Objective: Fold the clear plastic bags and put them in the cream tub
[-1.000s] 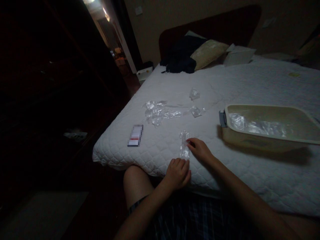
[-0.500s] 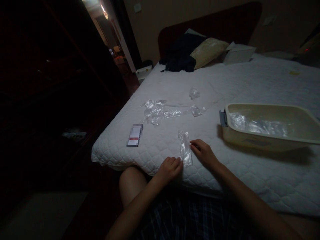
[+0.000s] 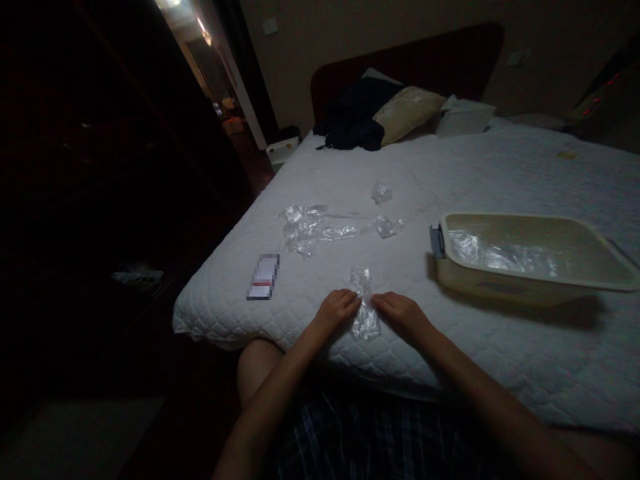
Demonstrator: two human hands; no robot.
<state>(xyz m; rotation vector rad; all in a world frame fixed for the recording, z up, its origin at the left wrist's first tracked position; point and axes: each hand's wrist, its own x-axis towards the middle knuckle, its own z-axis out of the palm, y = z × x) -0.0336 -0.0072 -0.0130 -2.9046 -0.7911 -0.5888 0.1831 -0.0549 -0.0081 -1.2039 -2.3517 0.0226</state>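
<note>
Below frame centre, left hand point(image 3: 338, 311) and right hand point(image 3: 401, 311) pinch a bag point(image 3: 367, 327) (clear, crumpled); the tub point(image 3: 463, 283) at right holds clear plastic point(image 3: 500, 257).

I look through one camera worn on the person's head, facing forward and down: the bare left hand point(image 3: 340, 308) and bare right hand point(image 3: 400, 311) show near, below centre, with the dark-red, round-cornered headboard point(image 3: 450, 63) well beyond, near the top.
</note>
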